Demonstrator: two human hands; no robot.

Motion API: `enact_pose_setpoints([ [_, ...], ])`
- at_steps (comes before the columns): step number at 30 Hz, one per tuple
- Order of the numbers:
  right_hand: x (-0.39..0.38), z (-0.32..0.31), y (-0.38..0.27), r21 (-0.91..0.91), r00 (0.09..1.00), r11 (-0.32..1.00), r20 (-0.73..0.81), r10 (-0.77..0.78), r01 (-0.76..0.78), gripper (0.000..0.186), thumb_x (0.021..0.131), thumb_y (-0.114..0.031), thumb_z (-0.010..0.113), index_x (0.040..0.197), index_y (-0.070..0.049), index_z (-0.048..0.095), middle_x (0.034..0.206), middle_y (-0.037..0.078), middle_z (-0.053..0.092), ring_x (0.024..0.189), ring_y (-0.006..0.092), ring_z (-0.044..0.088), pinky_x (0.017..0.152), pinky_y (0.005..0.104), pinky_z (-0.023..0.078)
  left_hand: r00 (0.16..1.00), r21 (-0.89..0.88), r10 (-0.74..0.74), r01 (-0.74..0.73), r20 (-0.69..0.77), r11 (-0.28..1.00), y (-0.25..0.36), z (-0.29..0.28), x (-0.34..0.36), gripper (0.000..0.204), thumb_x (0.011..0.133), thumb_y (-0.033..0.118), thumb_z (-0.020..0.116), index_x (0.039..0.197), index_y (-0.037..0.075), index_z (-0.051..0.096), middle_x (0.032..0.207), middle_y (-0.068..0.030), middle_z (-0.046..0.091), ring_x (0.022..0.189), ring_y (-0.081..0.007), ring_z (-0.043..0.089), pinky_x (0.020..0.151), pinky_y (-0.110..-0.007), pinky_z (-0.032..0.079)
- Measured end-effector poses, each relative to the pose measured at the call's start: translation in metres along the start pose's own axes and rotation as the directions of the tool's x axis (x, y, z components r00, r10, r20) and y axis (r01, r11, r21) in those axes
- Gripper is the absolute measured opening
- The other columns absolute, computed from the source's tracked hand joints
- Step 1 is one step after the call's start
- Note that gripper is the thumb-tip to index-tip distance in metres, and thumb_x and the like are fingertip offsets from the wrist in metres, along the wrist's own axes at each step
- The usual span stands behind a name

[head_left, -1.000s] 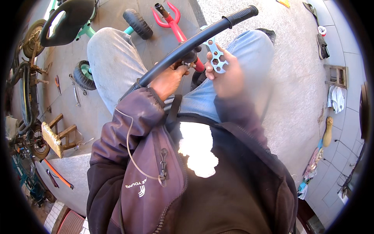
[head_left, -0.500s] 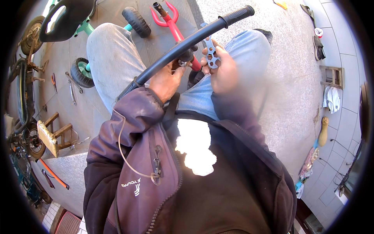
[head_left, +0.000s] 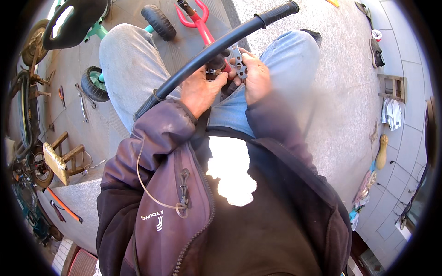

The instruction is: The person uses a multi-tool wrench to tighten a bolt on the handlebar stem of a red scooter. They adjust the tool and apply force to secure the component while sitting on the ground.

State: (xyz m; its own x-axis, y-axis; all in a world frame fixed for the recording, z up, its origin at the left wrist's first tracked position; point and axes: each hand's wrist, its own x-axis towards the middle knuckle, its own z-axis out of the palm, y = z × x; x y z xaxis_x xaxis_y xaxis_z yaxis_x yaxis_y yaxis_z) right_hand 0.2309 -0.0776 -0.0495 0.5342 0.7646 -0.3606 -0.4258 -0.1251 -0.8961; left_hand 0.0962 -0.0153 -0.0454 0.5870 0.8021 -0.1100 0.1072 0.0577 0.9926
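Below a black handlebar (head_left: 191, 67), my left hand (head_left: 199, 94) has its thumb and curled fingers at the dark clamp (head_left: 216, 61) on the red fork tube (head_left: 203, 30); some fingertips are hidden. My right hand (head_left: 256, 79) holds a flat silver multi-hole spanner (head_left: 240, 64) upright beside the clamp, its fingers bent round the tool. The fork's prongs point away from me, between my jeans-clad knees.
A black seat (head_left: 69, 34) on a mint frame (head_left: 95, 28), loose wheels (head_left: 157, 23), wrenches (head_left: 84, 108) and a screwdriver (head_left: 61, 96) lie at left, near a wooden stool (head_left: 57, 165). Shoes (head_left: 376, 53) and another stool (head_left: 392, 87) stand along the right.
My right hand and the spanner have moved left, closer to the clamp, and the spanner is more edge-on. The handlebar and fork sit a little higher in the picture.
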Motion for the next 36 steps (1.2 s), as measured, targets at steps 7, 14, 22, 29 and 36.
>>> enact_pose_setpoints([
  [7,0.005,-0.001,0.004,-0.054,1.0,0.999,0.021,0.006,-0.004,0.039,0.097,-0.022,0.046,0.127,0.003,0.052,0.091,0.012,0.067,0.064,0.013,0.06,0.048,0.0236,0.043,0.995,-0.121,-0.099,0.099,0.002,0.988,-0.003,-0.002,0.001,0.036,0.083,0.002,0.066,0.118,0.002,0.059,0.106,-0.009,0.066,0.093,-0.0161,0.065,0.083,-0.029,0.053],
  [14,0.003,0.003,0.003,-0.084,1.0,0.996,-0.02,0.015,-0.017,0.048,0.094,-0.031,0.049,0.128,0.003,0.053,0.087,0.01,0.065,0.056,0.0103,0.052,0.048,0.0229,0.04,0.986,-0.268,-0.129,0.152,0.101,0.951,-0.017,-0.01,0.006,0.039,0.083,0.003,0.068,0.121,0.004,0.059,0.111,-0.0086,0.064,0.102,-0.0165,0.061,0.094,-0.032,0.046],
  [22,0.005,0.002,0.004,-0.115,0.999,0.993,-0.029,0.017,-0.021,0.044,0.095,-0.025,0.047,0.126,0.004,0.054,0.089,0.012,0.065,0.059,0.0119,0.057,0.048,0.0241,0.043,0.943,-0.026,-0.317,0.321,0.099,0.947,-0.001,-0.018,0.011,0.042,0.082,0.003,0.069,0.122,0.003,0.059,0.111,-0.0058,0.064,0.099,-0.0137,0.058,0.087,-0.031,0.048],
  [29,0.011,0.004,0.006,-0.194,1.0,0.981,-0.004,0.025,-0.025,0.041,0.094,-0.022,0.046,0.123,0.005,0.056,0.09,0.014,0.066,0.056,0.0123,0.057,0.046,0.0246,0.044,0.994,-0.184,-0.057,0.074,0.095,0.98,-0.016,-0.017,0.004,0.044,0.084,-0.004,0.064,0.126,0.006,0.056,0.115,-0.005,0.062,0.108,-0.0146,0.057,0.095,-0.031,0.045],
  [36,0.011,0.005,0.009,-0.22,0.999,0.975,-0.016,0.032,-0.035,0.039,0.094,-0.021,0.046,0.121,0.005,0.058,0.091,0.014,0.066,0.053,0.0117,0.057,0.044,0.0248,0.044,0.994,-0.06,0.009,-0.003,0.107,0.998,-0.036,-0.031,0.014,0.037,0.09,0.0,0.061,0.127,0.006,0.056,0.109,-0.0012,0.062,0.101,-0.0094,0.057,0.093,-0.028,0.045],
])
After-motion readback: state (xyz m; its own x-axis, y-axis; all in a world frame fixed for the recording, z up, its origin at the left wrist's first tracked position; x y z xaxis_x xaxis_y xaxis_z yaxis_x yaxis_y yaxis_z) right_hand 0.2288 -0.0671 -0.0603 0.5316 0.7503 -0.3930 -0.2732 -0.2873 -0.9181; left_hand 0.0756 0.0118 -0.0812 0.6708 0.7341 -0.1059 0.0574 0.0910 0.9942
